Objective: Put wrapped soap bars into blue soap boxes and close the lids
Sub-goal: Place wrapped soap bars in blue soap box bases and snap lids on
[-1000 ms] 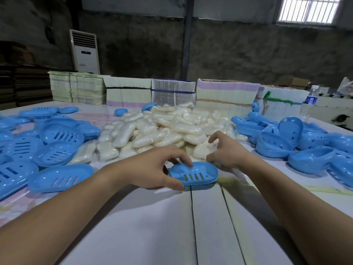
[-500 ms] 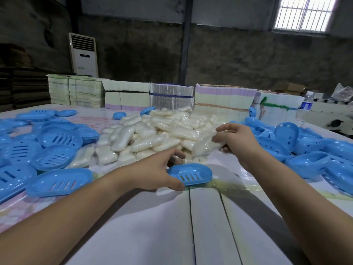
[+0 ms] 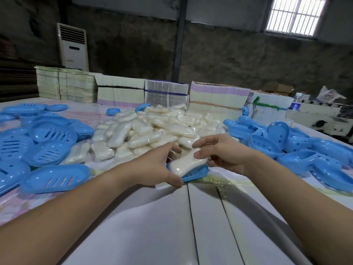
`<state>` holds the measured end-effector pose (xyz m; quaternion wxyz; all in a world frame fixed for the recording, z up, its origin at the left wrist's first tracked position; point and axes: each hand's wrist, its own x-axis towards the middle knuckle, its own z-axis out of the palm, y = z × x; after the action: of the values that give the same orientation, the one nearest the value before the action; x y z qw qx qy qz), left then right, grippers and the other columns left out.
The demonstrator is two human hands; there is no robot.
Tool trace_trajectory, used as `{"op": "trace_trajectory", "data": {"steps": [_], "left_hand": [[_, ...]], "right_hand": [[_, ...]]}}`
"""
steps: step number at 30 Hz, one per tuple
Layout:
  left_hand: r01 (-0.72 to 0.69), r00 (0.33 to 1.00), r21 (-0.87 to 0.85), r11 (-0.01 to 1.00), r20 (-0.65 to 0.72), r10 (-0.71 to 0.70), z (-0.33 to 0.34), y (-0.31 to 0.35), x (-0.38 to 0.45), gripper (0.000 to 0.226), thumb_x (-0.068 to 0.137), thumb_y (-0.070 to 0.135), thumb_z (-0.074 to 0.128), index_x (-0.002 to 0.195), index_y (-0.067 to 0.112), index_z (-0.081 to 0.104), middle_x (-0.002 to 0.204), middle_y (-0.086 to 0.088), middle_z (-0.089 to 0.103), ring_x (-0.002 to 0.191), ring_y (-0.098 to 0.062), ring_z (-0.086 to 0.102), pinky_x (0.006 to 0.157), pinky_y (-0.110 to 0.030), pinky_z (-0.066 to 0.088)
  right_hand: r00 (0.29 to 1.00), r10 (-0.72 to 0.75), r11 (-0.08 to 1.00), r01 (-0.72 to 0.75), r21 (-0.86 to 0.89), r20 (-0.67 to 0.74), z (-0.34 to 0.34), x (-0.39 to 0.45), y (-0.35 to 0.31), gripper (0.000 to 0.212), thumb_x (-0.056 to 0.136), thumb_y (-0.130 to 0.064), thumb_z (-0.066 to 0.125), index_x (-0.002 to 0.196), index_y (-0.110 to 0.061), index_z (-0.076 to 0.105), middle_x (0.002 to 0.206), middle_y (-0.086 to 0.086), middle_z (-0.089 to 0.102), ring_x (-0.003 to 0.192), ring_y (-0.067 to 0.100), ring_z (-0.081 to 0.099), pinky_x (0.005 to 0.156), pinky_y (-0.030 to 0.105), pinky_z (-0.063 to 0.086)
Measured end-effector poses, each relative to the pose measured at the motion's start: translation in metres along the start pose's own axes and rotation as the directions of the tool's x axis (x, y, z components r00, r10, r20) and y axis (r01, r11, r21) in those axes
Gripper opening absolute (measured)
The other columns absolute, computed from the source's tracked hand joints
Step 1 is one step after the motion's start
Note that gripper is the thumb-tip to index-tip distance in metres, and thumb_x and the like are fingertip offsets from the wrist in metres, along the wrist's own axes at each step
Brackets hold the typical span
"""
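White wrapped soap bar [image 3: 188,163] now over blue soap box [image 3: 196,173]

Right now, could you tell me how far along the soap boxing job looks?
Done: no box shows as filled and closed.
In hand: the right hand lowers a wrapped soap bar onto a blue box half that the left hand steadies; it carries no lid yet.
Left: a heap of wrapped bars, and loose blue box halves on both sides.
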<state>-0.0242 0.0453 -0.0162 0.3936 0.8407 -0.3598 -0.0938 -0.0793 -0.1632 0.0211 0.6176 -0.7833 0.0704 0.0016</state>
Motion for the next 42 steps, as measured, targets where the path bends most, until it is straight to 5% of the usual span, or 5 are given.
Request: {"op": "trace_trajectory", "data": {"steps": [9, 17, 22, 35, 42], "left_hand": [[-0.051, 0.999, 0.011, 0.999, -0.008, 0.051, 0.000, -0.004, 0.002, 0.070, 0.067, 0.021, 0.090, 0.123, 0.032, 0.050, 0.117, 0.011, 0.060, 0.101, -0.003, 0.062, 0.086, -0.028, 0.057], [-0.043, 0.999, 0.009, 0.999, 0.008, 0.043, -0.001, -0.003, 0.002, 0.061, 0.069, 0.021, 0.089, 0.115, 0.035, 0.052, 0.115, 0.013, 0.061, 0.091, 0.002, 0.059, 0.073, -0.013, 0.050], [-0.025, 1.000, 0.005, 1.000, 0.014, 0.025, 0.000, 0.002, -0.003, 0.061, 0.074, 0.019, 0.086, 0.119, 0.035, 0.050, 0.122, 0.012, 0.060, 0.102, 0.000, 0.058, 0.088, -0.039, 0.058], [-0.029, 0.999, 0.004, 1.000, 0.043, 0.029, 0.000, 0.002, -0.005, 0.057, 0.081, 0.021, 0.082, 0.123, 0.039, 0.048, 0.127, 0.016, 0.056, 0.103, -0.006, 0.060, 0.079, -0.053, 0.060], [-0.072, 0.997, 0.012, 0.997, 0.034, 0.072, 0.001, -0.006, 0.001, 0.055, 0.080, 0.018, 0.082, 0.122, 0.034, 0.049, 0.125, 0.012, 0.060, 0.101, -0.001, 0.062, 0.089, -0.024, 0.054]], "right_hand": [[0.909, -0.406, 0.723, 0.258, -0.641, -0.091, 0.015, -0.005, 0.021, 0.026, 0.076, -0.031, 0.076, 0.101, -0.035, 0.070, 0.095, -0.014, 0.068, 0.087, 0.002, 0.060, 0.078, 0.020, 0.046], [0.948, -0.316, 0.799, 0.281, -0.531, 0.026, -0.020, -0.019, 0.017, 0.039, 0.082, -0.006, 0.072, 0.112, -0.031, 0.067, 0.100, -0.009, 0.072, 0.093, -0.002, 0.062, 0.078, 0.009, 0.048], [0.943, -0.326, 0.777, 0.311, -0.547, 0.073, -0.014, -0.018, 0.023, 0.027, 0.078, -0.013, 0.077, 0.094, -0.034, 0.072, 0.093, -0.011, 0.070, 0.088, -0.002, 0.062, 0.071, 0.007, 0.047], [0.975, -0.200, 0.887, 0.220, -0.405, 0.092, -0.027, -0.016, 0.027, 0.022, 0.084, -0.014, 0.074, 0.103, -0.025, 0.076, 0.096, -0.007, 0.074, 0.078, -0.001, 0.064, 0.070, 0.013, 0.052], [0.958, -0.282, 0.818, 0.263, -0.512, 0.041, -0.019, -0.006, 0.035, 0.019, 0.077, -0.024, 0.082, 0.086, -0.038, 0.073, 0.075, -0.030, 0.066, 0.063, -0.005, 0.053, 0.059, 0.005, 0.041]]}}
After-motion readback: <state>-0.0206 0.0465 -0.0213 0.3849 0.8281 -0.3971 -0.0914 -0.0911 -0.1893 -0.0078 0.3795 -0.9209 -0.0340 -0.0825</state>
